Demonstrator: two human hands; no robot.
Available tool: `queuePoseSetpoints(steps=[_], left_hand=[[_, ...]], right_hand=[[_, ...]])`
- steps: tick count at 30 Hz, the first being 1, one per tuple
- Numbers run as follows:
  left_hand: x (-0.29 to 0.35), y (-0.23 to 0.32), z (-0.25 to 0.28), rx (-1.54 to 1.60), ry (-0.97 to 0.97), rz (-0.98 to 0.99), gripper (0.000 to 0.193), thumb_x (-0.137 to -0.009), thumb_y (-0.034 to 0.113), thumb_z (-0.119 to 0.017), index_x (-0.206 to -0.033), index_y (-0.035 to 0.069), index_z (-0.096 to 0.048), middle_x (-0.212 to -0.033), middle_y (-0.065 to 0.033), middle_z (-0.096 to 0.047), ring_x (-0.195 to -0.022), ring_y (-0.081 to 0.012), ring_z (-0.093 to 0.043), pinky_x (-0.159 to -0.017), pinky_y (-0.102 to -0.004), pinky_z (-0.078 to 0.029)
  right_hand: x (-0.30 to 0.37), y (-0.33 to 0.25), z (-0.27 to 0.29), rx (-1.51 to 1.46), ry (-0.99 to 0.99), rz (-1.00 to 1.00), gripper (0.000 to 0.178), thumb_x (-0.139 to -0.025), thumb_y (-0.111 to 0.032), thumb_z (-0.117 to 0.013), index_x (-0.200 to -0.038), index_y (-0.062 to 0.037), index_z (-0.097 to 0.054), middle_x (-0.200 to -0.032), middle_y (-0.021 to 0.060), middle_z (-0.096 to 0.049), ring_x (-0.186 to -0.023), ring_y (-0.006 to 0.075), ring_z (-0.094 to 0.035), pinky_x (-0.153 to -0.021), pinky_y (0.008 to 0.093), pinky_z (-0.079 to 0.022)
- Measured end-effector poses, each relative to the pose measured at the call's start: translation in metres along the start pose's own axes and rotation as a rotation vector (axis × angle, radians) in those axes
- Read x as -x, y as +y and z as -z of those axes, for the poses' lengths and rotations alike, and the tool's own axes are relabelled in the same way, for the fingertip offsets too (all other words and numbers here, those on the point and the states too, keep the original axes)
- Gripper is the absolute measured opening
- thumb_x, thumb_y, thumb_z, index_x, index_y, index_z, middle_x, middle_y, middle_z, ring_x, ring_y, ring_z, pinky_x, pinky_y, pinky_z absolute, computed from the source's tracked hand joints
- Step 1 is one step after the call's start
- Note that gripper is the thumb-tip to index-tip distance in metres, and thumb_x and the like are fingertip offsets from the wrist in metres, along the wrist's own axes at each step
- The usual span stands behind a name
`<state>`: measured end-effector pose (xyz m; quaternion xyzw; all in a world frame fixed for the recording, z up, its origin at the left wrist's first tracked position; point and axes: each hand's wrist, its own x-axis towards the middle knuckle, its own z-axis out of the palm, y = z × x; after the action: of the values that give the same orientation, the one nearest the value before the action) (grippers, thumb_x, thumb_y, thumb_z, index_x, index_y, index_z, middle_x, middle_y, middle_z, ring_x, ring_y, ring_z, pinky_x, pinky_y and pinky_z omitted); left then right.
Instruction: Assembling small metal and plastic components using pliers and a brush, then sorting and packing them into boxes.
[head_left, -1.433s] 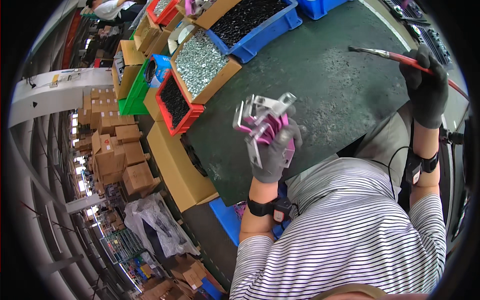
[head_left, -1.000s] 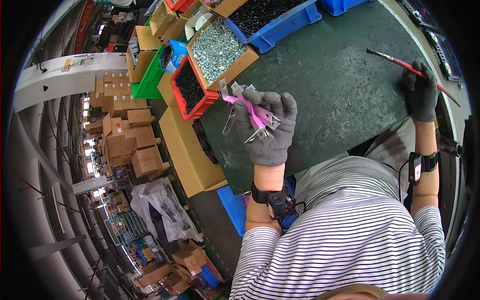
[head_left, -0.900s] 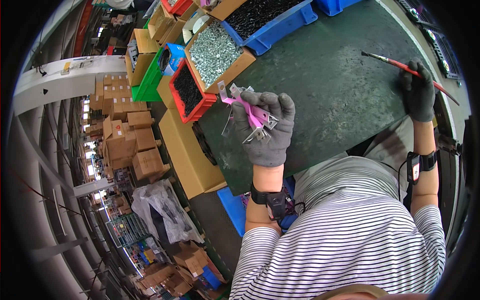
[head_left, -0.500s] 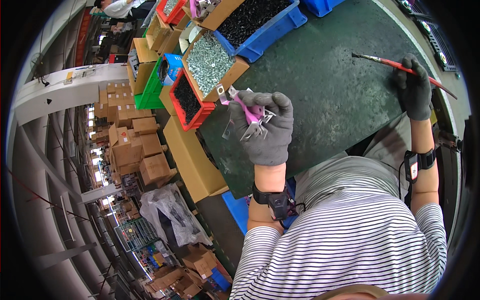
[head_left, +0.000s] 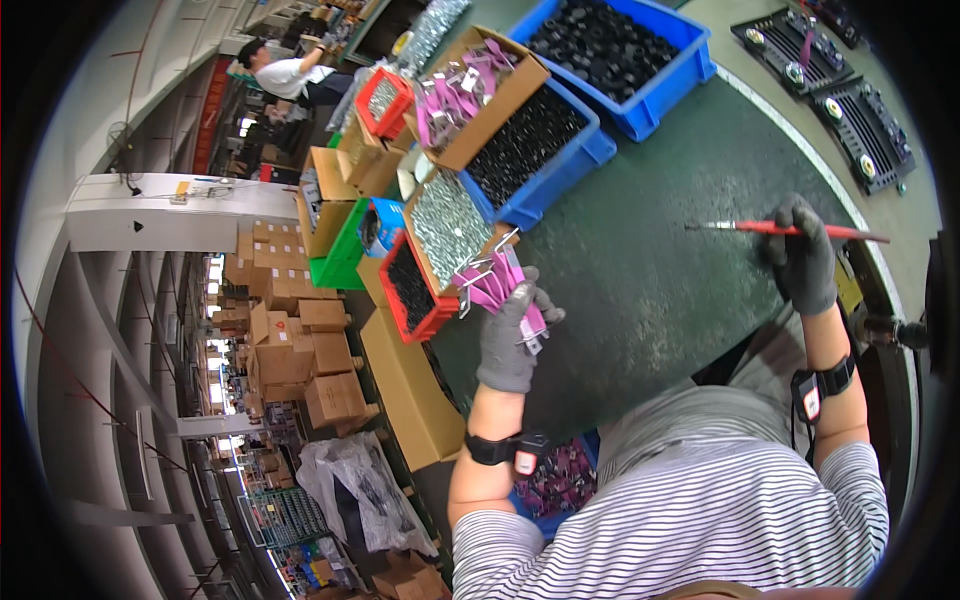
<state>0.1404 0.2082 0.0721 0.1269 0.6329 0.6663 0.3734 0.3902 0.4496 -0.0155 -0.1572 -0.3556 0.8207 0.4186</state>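
Observation:
My left hand, in a grey glove, is closed round a bunch of pink and silver metal brackets that stick out above and below the fingers. It hovers over the left edge of the dark green table, close to the screw box and the red bin. At the right side my gloved right hand grips a thin paintbrush by its red handle. The brush lies nearly level, its bristle end pointing left over the table.
Left of the table stand a red bin of black parts, a carton of silver screws and a carton of pink brackets. Blue bins hold black parts. Black slotted panels lie far right. Another person is far left.
My left hand has turned, so the brackets now fan out above its fingers. The brush has swung from slanting to nearly level. The view has shifted, showing more bins at the far side.

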Motion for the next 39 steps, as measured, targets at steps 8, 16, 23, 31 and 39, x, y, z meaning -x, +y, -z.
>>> queuePoseSetpoints(steps=[8,16,23,31,39], left_hand=[[-0.078,0.15,-0.022,-0.484,0.118,-0.325,0.023,-0.082,0.02,-0.059,-0.098,0.003,-0.057,-0.072,-0.003,-0.056,-0.059,-0.0125,-0.056,-0.053,-0.0283,-0.052],[-0.198,0.223,-0.095,-0.852,0.295,-0.37,0.041,-0.079,0.026,-0.064,-0.104,-0.003,-0.05,-0.087,-0.0128,-0.06,-0.061,-0.0176,-0.059,-0.051,-0.0326,-0.05],[-0.234,0.21,-0.113,-1.459,0.393,-0.246,0.077,-0.075,0.049,-0.065,-0.128,-0.001,-0.041,-0.127,-0.0229,-0.047,-0.122,-0.0317,-0.043,-0.1,-0.0379,-0.036],[-0.153,0.168,-0.026,-1.102,0.21,-0.807,0.036,-0.078,0.019,-0.066,-0.108,0.001,-0.058,-0.096,-0.0109,-0.063,-0.085,-0.0156,-0.06,-0.076,-0.0277,-0.048],[0.034,0.054,0.252,-1.042,0.776,-0.436,0.031,-0.083,0.016,-0.061,-0.109,0.0,-0.057,-0.102,-0.0094,-0.062,-0.091,-0.0162,-0.058,-0.083,-0.0294,-0.045]], right_hand=[[0.001,-0.024,-0.01,0.036,0.003,0.026,0.031,-0.086,-0.036,-0.048,-0.076,-0.0061,-0.047,-0.054,0.0029,-0.044,-0.046,0.0105,-0.039,-0.044,0.0224,-0.029],[-0.011,-0.03,-0.013,-0.031,0.004,0.01,0.034,-0.084,-0.037,-0.051,-0.073,-0.0054,-0.046,-0.055,0.0047,-0.045,-0.046,0.0128,-0.04,-0.044,0.0233,-0.031],[-0.012,-0.033,-0.009,-0.04,0.048,-0.036,0.031,-0.084,-0.035,-0.049,-0.075,-0.0057,-0.046,-0.057,0.0051,-0.046,-0.048,0.0132,-0.042,-0.046,0.0237,-0.033],[-0.018,-0.015,-0.004,-0.076,-0.015,-0.025,0.028,-0.088,-0.033,-0.045,-0.078,-0.007,-0.045,-0.056,0.0048,-0.044,-0.051,0.0131,-0.04,-0.049,0.0246,-0.03],[0.005,0.033,-0.018,-0.165,0.021,-0.084,0.022,-0.089,-0.029,-0.044,-0.08,-0.0085,-0.044,-0.058,0.0038,-0.043,-0.052,0.0139,-0.04,-0.053,0.0257,-0.031]])
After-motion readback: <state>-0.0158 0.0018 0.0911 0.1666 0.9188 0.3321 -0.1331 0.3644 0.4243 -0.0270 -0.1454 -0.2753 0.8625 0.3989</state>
